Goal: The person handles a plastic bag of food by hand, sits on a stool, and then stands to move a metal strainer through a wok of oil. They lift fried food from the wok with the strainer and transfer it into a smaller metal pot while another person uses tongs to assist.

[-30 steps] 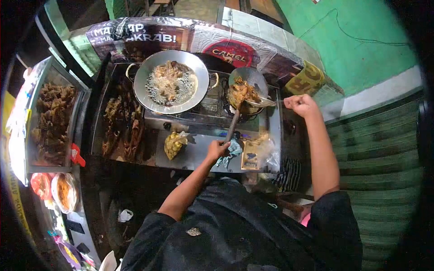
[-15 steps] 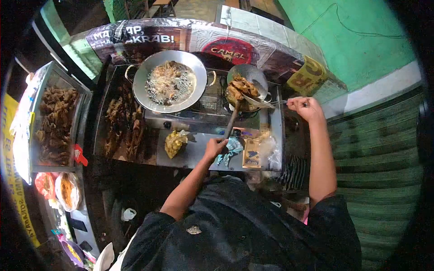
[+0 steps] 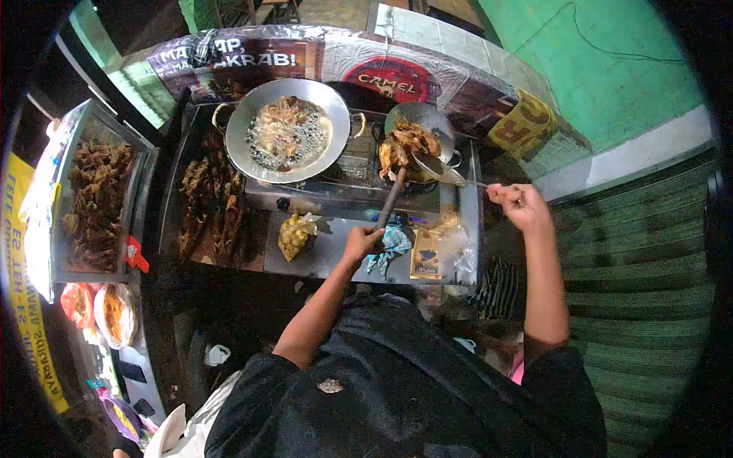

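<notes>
My left hand (image 3: 363, 243) is closed round the dark handle of a long utensil (image 3: 392, 200), whose far end is under browned food pieces (image 3: 409, 145) at the small wok (image 3: 437, 122). On the right, my right hand (image 3: 521, 204) grips the thin handle of a metal spatula (image 3: 443, 169), its blade against the same pieces from the right. The pieces sit heaped above the front of the wok. Left of it, a large wok (image 3: 243, 156) holds bubbling oil with frying food (image 3: 284, 131).
A glass case (image 3: 137, 206) of fried food stands at the left, beside dark browned pieces (image 3: 229, 221). On the front counter lie a bag of yellow items (image 3: 293, 238), a blue cloth (image 3: 393, 246) and a yellow-brown packet (image 3: 425, 253). A low wall (image 3: 489, 99) runs behind.
The food pieces have risen slightly toward the wok's front with both utensils. My right hand has moved a little down. At the bottom left, part of another person's arm has appeared.
</notes>
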`<action>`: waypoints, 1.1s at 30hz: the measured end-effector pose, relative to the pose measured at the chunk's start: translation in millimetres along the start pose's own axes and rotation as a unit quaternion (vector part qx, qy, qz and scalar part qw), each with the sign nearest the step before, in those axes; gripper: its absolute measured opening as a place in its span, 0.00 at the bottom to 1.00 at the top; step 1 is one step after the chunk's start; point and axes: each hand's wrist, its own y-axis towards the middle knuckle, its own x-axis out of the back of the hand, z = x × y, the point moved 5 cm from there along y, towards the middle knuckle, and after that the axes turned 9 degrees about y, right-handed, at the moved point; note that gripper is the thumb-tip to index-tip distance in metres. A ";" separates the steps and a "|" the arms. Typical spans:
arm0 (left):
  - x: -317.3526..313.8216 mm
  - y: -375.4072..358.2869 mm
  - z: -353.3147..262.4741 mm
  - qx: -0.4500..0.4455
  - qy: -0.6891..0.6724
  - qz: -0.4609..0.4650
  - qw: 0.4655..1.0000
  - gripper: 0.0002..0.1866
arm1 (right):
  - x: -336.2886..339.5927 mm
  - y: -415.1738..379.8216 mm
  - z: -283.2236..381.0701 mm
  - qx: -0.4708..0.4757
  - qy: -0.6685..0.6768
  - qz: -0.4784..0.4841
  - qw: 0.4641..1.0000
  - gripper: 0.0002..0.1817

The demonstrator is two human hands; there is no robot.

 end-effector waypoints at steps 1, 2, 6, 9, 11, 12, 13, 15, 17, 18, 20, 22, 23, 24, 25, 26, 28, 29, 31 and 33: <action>-0.3 -2.4 -2.3 0.004 -0.008 -0.003 1.000 0.18 | 0.1 -6.6 -3.0 -0.008 -0.011 0.008 1.000 0.08; -0.8 -4.2 -5.0 0.009 -0.016 -0.007 1.000 0.17 | 0.7 -12.6 -6.0 -0.016 -0.022 0.016 1.000 0.07; 0.6 -1.9 -3.5 0.006 0.005 -0.012 1.000 0.17 | 14.2 -25.0 -9.6 -0.015 -0.019 0.016 1.000 0.07; 1.0 -1.9 -6.4 0.001 0.000 -0.004 1.000 0.17 | 24.7 -25.1 -5.9 -0.035 0.007 0.043 0.998 0.05; 0.6 -4.6 -6.1 0.001 -0.009 -0.003 1.000 0.17 | 23.5 -27.4 -6.2 -0.019 -0.009 0.036 0.999 0.04; 0.4 -4.5 -6.5 -0.001 -0.013 -0.008 1.000 0.17 | 21.0 -27.5 -4.8 -0.012 -0.032 0.039 0.999 0.04; -0.1 -4.8 -6.6 -0.003 -0.018 -0.012 1.000 0.17 | 19.0 -27.9 -3.4 -0.004 -0.053 0.042 0.998 0.04; 0.3 -3.9 -6.1 0.007 -0.003 -0.001 1.000 0.18 | 20.7 -19.5 5.7 0.005 -0.087 0.049 0.995 0.05; -1.0 -4.3 -3.9 0.018 -0.007 0.008 1.000 0.18 | 25.9 -14.8 14.3 0.012 -0.112 0.052 0.992 0.05; -0.7 -5.3 -7.8 0.023 -0.016 0.011 1.000 0.18 | 25.7 -14.1 14.1 0.016 -0.120 0.054 0.991 0.06; -0.3 -10.5 -12.4 0.028 -0.018 0.005 0.999 0.17 | 28.0 -16.2 13.3 0.031 -0.149 0.058 0.987 0.08; 0.0 -11.8 -15.2 0.025 -0.003 -0.012 1.000 0.16 | 24.5 -31.0 6.2 0.058 -0.191 0.064 0.978 0.12; -0.7 -12.0 -14.6 0.021 0.000 -0.013 1.000 0.16 | 23.2 -38.8 -0.5 0.061 -0.216 0.064 0.972 0.15; -0.4 -10.0 -13.6 0.016 0.004 -0.014 1.000 0.16 | 20.8 -46.0 -8.7 0.064 -0.240 0.066 0.966 0.18; -0.2 -9.1 -12.2 0.011 0.008 -0.014 1.000 0.17 | 21.7 -51.0 -14.5 0.068 -0.264 0.067 0.960 0.20; -0.4 -8.7 -10.0 0.012 0.005 -0.009 1.000 0.17 | 25.3 -54.0 -17.2 0.071 -0.264 0.070 0.959 0.22; -0.9 -9.0 -12.3 0.011 -0.001 0.000 1.000 0.17 | 30.9 -59.6 -21.2 0.077 -0.265 0.078 0.958 0.26; -0.8 -9.6 -13.0 0.013 -0.007 0.008 1.000 0.17 | 33.7 -61.6 -25.3 0.071 -0.259 0.089 0.959 0.26; 0.2 -12.1 -13.8 0.018 -0.018 0.023 0.999 0.17 | 39.4 -63.8 -37.1 0.057 -0.245 0.111 0.961 0.26; 0.9 -14.1 -14.0 0.025 -0.005 0.029 0.999 0.19 | 44.6 -66.7 -52.9 0.055 -0.225 0.107 0.967 0.26</action>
